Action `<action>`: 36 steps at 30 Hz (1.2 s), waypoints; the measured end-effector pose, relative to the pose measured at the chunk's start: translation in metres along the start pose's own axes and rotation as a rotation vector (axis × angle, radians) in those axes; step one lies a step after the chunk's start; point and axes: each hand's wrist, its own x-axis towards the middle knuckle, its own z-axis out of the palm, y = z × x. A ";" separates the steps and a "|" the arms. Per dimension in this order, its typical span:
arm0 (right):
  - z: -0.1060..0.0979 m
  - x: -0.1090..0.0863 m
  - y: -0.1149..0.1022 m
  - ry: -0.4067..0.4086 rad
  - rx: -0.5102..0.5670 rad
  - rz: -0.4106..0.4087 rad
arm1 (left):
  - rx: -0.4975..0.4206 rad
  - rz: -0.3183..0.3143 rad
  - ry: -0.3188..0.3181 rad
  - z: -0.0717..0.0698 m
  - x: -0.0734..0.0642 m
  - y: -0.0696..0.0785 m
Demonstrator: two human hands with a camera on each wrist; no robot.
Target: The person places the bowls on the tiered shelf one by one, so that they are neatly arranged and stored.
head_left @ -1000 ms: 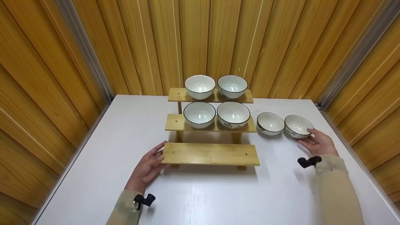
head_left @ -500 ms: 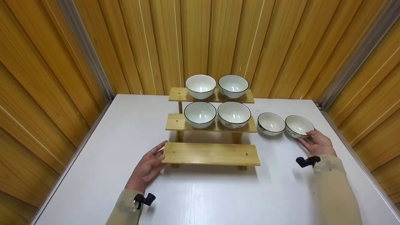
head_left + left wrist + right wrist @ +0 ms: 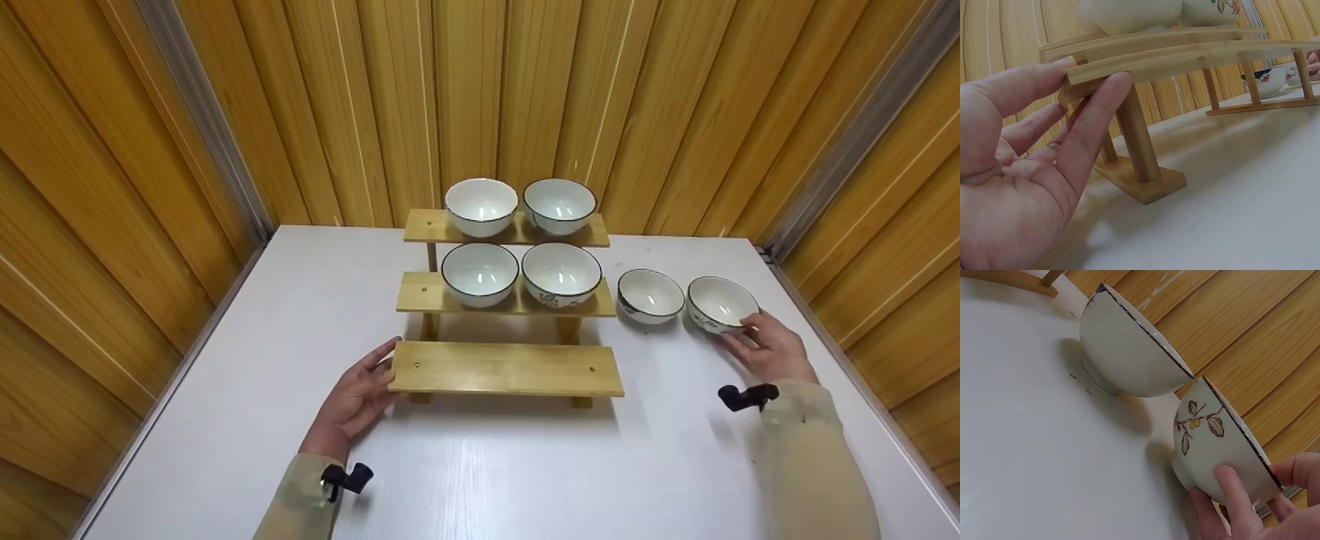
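Observation:
My right hand (image 3: pixel 772 349) grips the outer bowl (image 3: pixel 722 304) on the right, with digits at its rim and against its side. In the right wrist view this white bowl (image 3: pixel 1213 433) shows a dark rim and a brown leaf pattern. A second bowl (image 3: pixel 651 296) stands just left of it on the table. My left hand (image 3: pixel 360 397) holds the left end of the lowest board (image 3: pixel 506 367) of a three-step bamboo stand. In the left wrist view, fingers of this hand (image 3: pixel 1033 163) lie on the board's end and under it.
Two bowls sit on the top step (image 3: pixel 418 226), one of them a white bowl (image 3: pixel 481 206). Two more stand on the middle step (image 3: pixel 412 294), including a flower-patterned bowl (image 3: pixel 561 276). Wood-look panels (image 3: pixel 465 90) enclose the white table (image 3: pixel 300 300) at the back and sides.
My right hand has shifted slightly to the right with the outer bowl, and the gap to its neighbour has widened a little. My left hand stays at the stand.

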 end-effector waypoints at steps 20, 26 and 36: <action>0.017 -0.048 0.013 -0.277 -0.418 -0.150 | 0.024 0.007 -0.024 -0.002 0.000 -0.001; 0.031 -0.064 0.027 -0.366 -0.499 -0.141 | -0.005 0.012 -0.044 -0.003 -0.001 0.000; 0.048 -0.089 0.057 -0.450 -0.737 -0.172 | 0.013 0.007 -0.033 -0.002 0.000 0.000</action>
